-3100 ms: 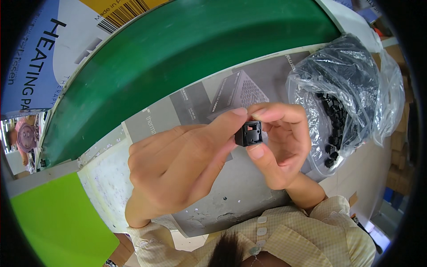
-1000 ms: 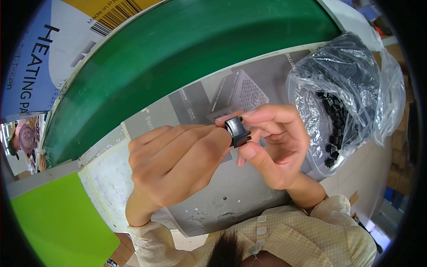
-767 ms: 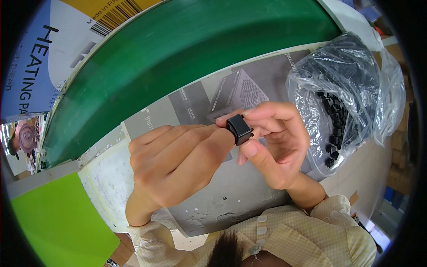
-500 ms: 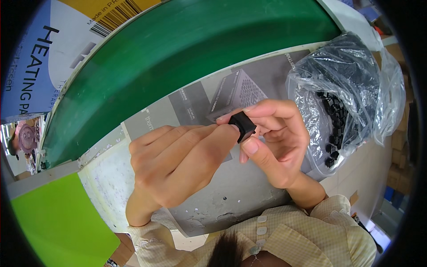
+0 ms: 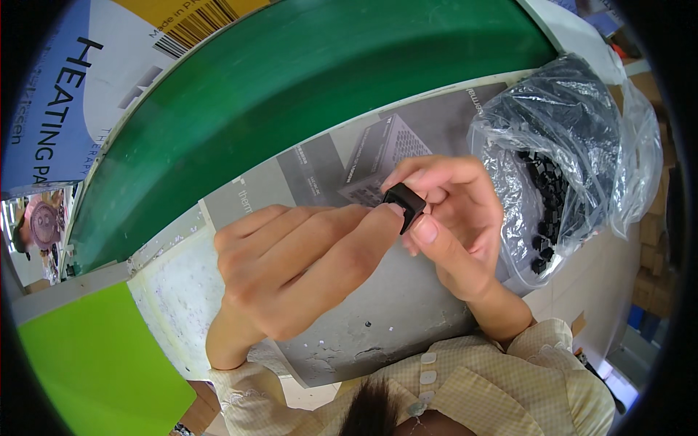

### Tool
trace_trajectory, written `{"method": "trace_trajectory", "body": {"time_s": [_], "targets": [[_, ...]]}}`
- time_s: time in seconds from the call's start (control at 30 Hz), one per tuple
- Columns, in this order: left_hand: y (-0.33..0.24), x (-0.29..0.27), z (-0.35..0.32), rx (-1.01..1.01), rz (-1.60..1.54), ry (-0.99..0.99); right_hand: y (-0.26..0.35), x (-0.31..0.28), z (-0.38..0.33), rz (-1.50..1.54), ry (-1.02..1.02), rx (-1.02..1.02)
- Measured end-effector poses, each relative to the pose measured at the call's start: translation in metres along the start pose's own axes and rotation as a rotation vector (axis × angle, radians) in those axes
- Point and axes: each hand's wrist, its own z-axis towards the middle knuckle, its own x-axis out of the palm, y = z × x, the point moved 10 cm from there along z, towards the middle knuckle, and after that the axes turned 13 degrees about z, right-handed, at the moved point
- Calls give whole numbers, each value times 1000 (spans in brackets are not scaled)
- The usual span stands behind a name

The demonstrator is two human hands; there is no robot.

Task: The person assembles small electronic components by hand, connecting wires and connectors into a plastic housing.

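Left grip: left hand [image 5: 291, 269] reaches rightward, its fingertips pressed on the small black part [image 5: 404, 205].
Black part: small, squarish, held above the tabletop [image 5: 407, 320] between both hands.
Right grip: right hand [image 5: 454, 218] pinches the part between thumb and curled fingers.
Green belt: green belt [image 5: 305, 94] curves behind the hands.
Bag: clear plastic bag [image 5: 574, 145] of more small black parts lies just right of the right hand.

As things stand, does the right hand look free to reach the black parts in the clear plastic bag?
Probably not yet: the right hand is pinching a small black part together with the left hand. The plastic bag lies just beside it, nothing between.
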Motion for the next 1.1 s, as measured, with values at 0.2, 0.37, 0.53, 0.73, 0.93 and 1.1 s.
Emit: {"method": "trace_trajectory", "body": {"time_s": [0.2,0.37,0.53,0.73,0.93,1.1], "targets": [[2,5,-1,-7,7,30,-1,-4,0,21,-44,1],[-4,2,2,22,32,-7,-1,-4,-1,31,-15,0],[0,5,0,19,4,15,-5,-5,-1,44,-2,52],[-1,5,1,14,-5,23,-8,-2,-1,111,-1,77],[1,11,0,-6,11,90,-10,-5,-1,230,-77,80],[3,9,-4,-8,5,104,-15,1,-6,-11,7,98]]}}
